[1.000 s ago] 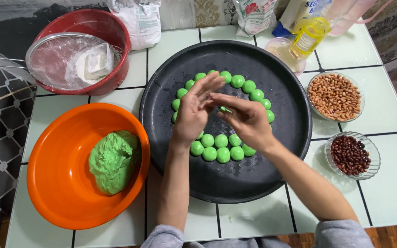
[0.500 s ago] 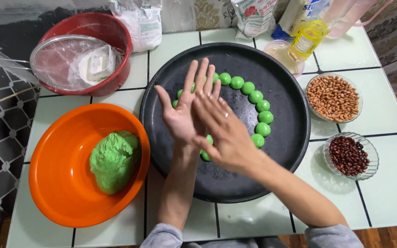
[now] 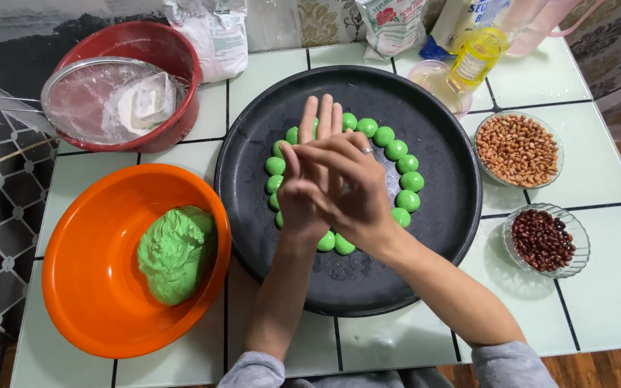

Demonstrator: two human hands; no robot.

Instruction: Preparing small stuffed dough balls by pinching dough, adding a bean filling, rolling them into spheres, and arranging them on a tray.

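Nearest: orange bowl (image 3: 73,302) at bench (image 3: 612,302) front left, holding a lump of green dough (image 3: 176,251). Dough judged soft, pliable, slightly tacky; best pinched off from the top edge, not lifted whole.

Centre: left hand (image 3: 303,190) and right hand (image 3: 350,187) pressed together palm to palm over black tray (image 3: 440,237), fingers extended, right laid across left. Cannot tell whether a piece of dough sits between the palms; none visible.

On tray: ring of small green balls (image 3: 407,182), touching or just beside one another, partly hidden under the hands. Judged light, soft, easily dented; best taken with fingertips from the sides, lightly.

Right of tray: glass dish of red beans (image 3: 543,239), then dish of peanuts (image 3: 517,149), both near the rim.

Far side: oil bottle (image 3: 476,57), small glass bowl (image 3: 436,82), flour bags (image 3: 213,32); far left, red bowl (image 3: 174,65) with sieve (image 3: 95,100). Tray rim crowded on right and far sides.
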